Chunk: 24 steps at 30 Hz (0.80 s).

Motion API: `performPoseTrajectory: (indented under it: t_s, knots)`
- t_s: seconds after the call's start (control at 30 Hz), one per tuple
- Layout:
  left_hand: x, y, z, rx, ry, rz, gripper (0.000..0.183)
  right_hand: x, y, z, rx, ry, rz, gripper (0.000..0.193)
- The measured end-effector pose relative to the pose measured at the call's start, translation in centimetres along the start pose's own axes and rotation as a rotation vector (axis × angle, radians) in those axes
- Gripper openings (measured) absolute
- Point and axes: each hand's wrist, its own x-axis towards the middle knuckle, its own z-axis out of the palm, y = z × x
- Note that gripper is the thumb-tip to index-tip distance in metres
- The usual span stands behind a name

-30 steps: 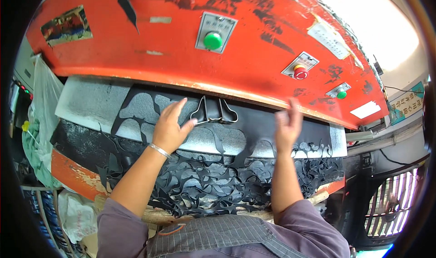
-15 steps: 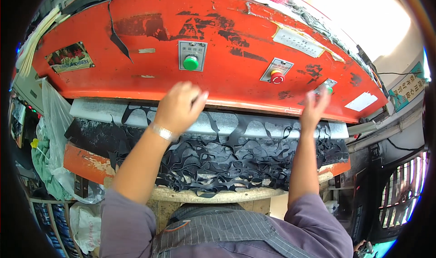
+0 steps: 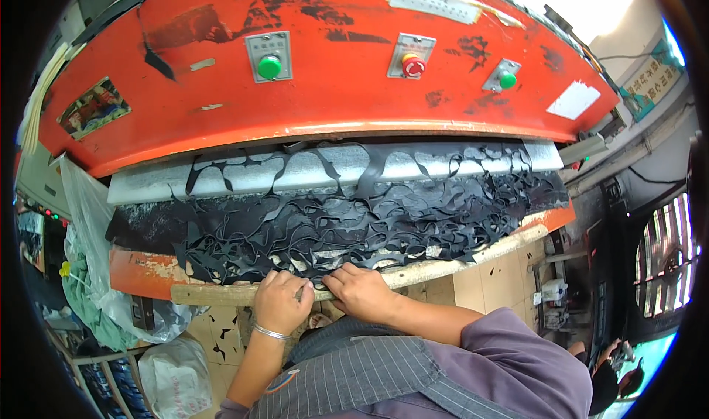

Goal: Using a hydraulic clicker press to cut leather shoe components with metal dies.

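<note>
Fingers (image 3: 343, 274) of left hand (image 3: 283, 302) and right hand (image 3: 360, 292), bent at wooden rail (image 3: 214, 294), hold on anything unclear, with black scraps (image 3: 369, 223) just beyond, long spread running left to right, near both hands.

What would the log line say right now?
left hand: at wooden rail | right hand: at rail | black scraps: tangled beyond hands | red machine: beyond scraps
</note>
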Motion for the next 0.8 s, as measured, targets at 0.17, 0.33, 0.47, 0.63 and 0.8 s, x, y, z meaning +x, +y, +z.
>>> performPoseTrajectory:
  t_s: [0.17,0.33,0.47,0.63,0.8]
  knots:
    - [1.5,-0.7,-0.5,0.051,-0.066,0.01,0.008,1.3,1.6,0.0,0.012,-0.028,-0.106,0.023]
    - [7.0,-1.7,-3.9,-0.08,-0.44,-0.1,0.015,8.6,5.6,-6.9,0.242,-0.647,-0.079,0.03]
    - [14.3,-4.2,-2.1,-0.063,-0.118,0.056,0.009,17.8,13.1,-5.2,-0.017,0.091,-0.11,0.039]
    - [20.7,-9.5,2.2,0.095,0.0,0.079,0.043,26.3,17.0,-4.9,-0.344,-0.132,0.137,0.062]
    - [20.7,-11.3,3.4,0.183,-0.088,0.077,0.053,26.5,18.9,-8.6,-0.116,-0.101,0.149,0.054]
